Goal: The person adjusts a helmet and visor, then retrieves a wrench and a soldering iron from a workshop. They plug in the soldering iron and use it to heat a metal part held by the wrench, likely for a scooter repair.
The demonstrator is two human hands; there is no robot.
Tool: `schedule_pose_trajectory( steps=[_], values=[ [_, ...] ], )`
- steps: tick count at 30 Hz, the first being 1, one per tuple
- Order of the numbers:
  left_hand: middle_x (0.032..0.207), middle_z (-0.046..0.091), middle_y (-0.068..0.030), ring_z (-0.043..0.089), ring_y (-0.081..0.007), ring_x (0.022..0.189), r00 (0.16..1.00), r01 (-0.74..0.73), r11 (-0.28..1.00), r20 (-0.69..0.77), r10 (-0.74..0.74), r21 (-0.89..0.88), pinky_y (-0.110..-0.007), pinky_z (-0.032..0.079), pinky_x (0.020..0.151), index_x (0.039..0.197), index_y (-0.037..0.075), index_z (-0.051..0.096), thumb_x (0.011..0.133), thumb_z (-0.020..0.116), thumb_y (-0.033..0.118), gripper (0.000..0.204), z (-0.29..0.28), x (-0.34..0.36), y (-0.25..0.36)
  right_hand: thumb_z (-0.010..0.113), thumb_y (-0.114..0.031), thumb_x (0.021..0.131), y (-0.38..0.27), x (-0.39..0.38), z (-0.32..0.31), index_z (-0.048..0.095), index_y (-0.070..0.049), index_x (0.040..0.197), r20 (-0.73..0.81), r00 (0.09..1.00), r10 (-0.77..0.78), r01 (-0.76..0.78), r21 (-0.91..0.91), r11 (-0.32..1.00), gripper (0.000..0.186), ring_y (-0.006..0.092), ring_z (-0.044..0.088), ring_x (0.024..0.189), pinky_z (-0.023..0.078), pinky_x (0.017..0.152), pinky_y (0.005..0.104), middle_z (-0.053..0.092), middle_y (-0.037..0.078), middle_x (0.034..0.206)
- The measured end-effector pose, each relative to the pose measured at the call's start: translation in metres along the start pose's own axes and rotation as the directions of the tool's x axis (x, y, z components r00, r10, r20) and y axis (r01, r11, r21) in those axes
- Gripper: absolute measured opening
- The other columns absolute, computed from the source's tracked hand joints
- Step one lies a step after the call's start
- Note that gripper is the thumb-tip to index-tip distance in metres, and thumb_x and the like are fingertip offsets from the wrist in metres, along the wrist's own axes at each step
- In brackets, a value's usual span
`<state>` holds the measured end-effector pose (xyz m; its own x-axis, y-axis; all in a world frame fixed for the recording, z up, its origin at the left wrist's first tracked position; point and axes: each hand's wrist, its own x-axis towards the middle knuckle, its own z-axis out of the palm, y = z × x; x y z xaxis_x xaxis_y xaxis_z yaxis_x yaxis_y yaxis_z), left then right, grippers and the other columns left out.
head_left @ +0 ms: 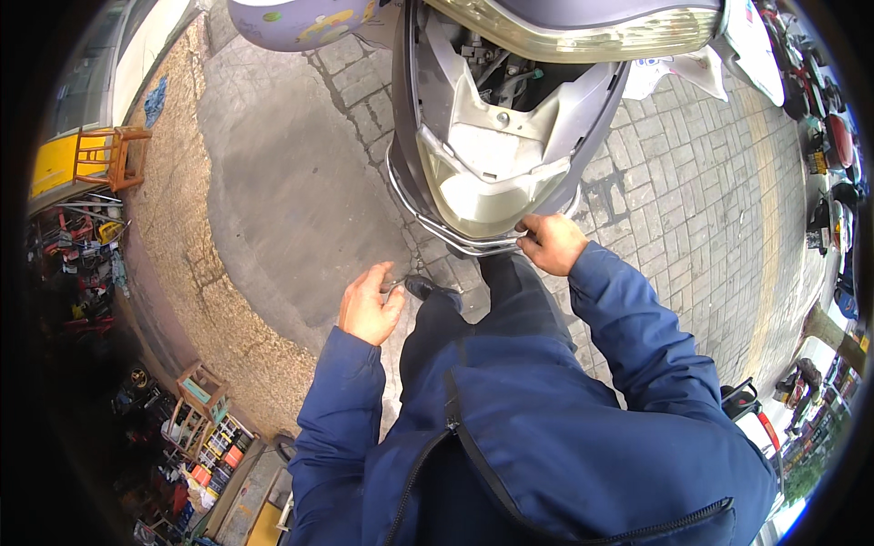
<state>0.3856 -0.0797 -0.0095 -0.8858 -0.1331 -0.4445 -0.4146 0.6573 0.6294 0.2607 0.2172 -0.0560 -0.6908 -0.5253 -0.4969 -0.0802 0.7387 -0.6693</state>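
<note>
The front of a grey motor scooter (410, 100) stands before me, its headlight unit (596, 32) lifted clear of the opening so that wiring (510, 80) shows inside. A clear and silver front lamp panel (482, 196) points toward me. My right hand (552, 244) is at the lower right edge of that panel, by the chrome guard bar (455, 238), with fingers curled and thumb drawn in; anything pinched there is too small to make out. Apart from the scooter, to its left, my left hand (369, 305) hangs in the air with thumb and fingers parted.
Paving and a grey concrete patch (282, 182) surround the scooter. A wooden stool (114, 156) stands at far left, with cluttered tools and parts (82, 246) below it. Parked scooters (833, 146) line the right side. A purple patterned helmet-like shell (300, 23) juts in at the top.
</note>
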Motion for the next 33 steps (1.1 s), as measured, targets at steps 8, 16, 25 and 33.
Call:
schedule_pose_trajectory(
  steps=[8, 16, 25, 33],
  values=[
    [0.096, 0.066, -0.0203, 0.066, -0.0289, 0.081, 0.977, 0.147, 0.984, -0.141, -0.160, -0.099, -0.036, 0.053, 0.070, 0.114, -0.002, 0.058, 0.076, 0.064, 0.010, 0.040, -0.035, -0.103, -0.134, 0.062, -0.019, 0.079, -0.054, 0.027, 0.027, 0.066, 0.000, 0.096, -0.208, 0.976, -0.071, 0.064, -0.040, 0.997, 0.026, 0.0327, 0.067, 0.076, 0.052, 0.074, 0.0388, 0.067, 0.020, 0.078],
    [0.090, 0.067, -0.0185, 0.067, -0.0269, 0.077, 0.923, 0.320, 0.944, -0.199, -0.329, -0.076, -0.037, 0.053, 0.070, 0.112, -0.002, 0.060, 0.077, 0.065, 0.010, 0.038, -0.039, -0.164, -0.191, 0.061, -0.018, 0.084, -0.042, 0.150, -0.098, 0.063, 0.005, 0.097, -0.436, 0.797, 0.418, -0.193, 0.472, 0.860, 0.026, 0.0262, 0.066, 0.060, 0.058, 0.049, 0.0346, 0.066, 0.016, 0.076],
    [0.091, 0.068, -0.0156, 0.067, -0.0229, 0.078, 0.909, 0.400, 0.909, -0.078, -0.410, -0.116, -0.034, 0.053, 0.071, 0.113, -0.001, 0.060, 0.078, 0.064, 0.012, 0.038, 0.002, -0.100, -0.124, 0.053, -0.028, 0.087, 0.008, 0.227, -0.100, 0.053, -0.009, 0.127, -0.712, 0.688, -0.138, -0.261, -0.421, 0.869, 0.043, 0.0316, 0.056, 0.112, 0.041, 0.099, 0.0386, 0.055, 0.017, 0.126],
    [0.095, 0.067, -0.0171, 0.066, -0.0245, 0.078, 0.972, 0.226, 0.967, -0.032, -0.231, -0.116, -0.034, 0.052, 0.070, 0.113, -0.001, 0.059, 0.077, 0.063, 0.009, 0.037, 0.010, 0.008, -0.030, 0.048, -0.025, 0.089, 0.002, 0.230, -0.115, 0.054, -0.011, 0.126, -0.618, 0.765, -0.183, -0.049, -0.338, 0.940, 0.039, 0.0340, 0.045, 0.122, 0.033, 0.105, 0.0412, 0.050, 0.017, 0.131]
  ],
)
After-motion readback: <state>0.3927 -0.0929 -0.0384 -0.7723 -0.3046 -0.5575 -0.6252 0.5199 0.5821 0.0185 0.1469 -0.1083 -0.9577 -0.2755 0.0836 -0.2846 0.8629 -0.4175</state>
